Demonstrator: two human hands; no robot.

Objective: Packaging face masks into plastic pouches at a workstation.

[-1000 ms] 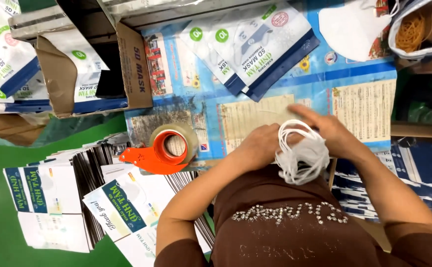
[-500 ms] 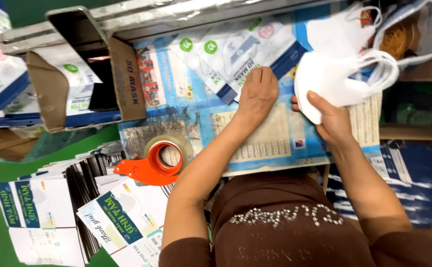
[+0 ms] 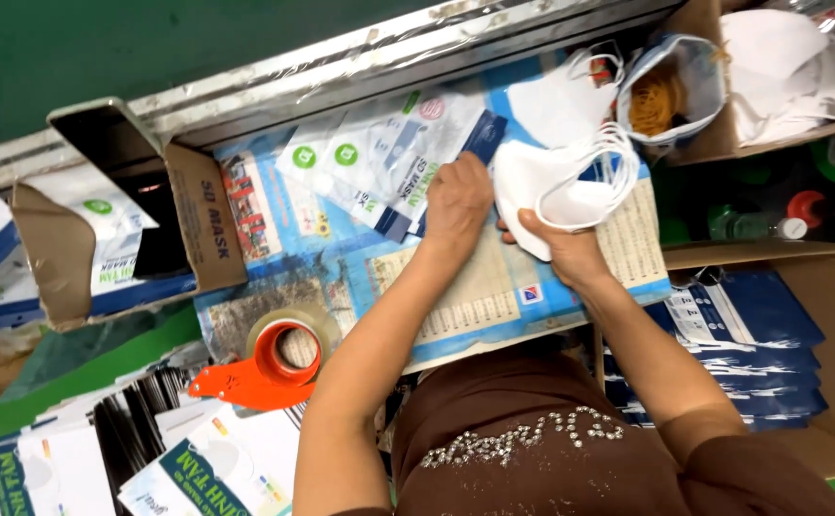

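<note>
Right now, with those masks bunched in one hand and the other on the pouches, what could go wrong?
The right hand grips the white masks at one edge, so their loose ear loops might snag or a mask might slip out. The left hand presses an overlapping pile of pouches, so it could lift more than one. The tape dispenser sits close to that forearm and could be knocked.

white soft matt cloth face masks point(image 3: 556, 182) | glossy white-blue plastic pouches point(image 3: 379, 162) | orange smooth plastic tape dispenser point(image 3: 260, 373), shiny clear tape | brown matt cardboard box point(image 3: 202, 229) | desk point(image 3: 494, 306): printed glossy paper sheets, crinkled clear film at edge
</note>
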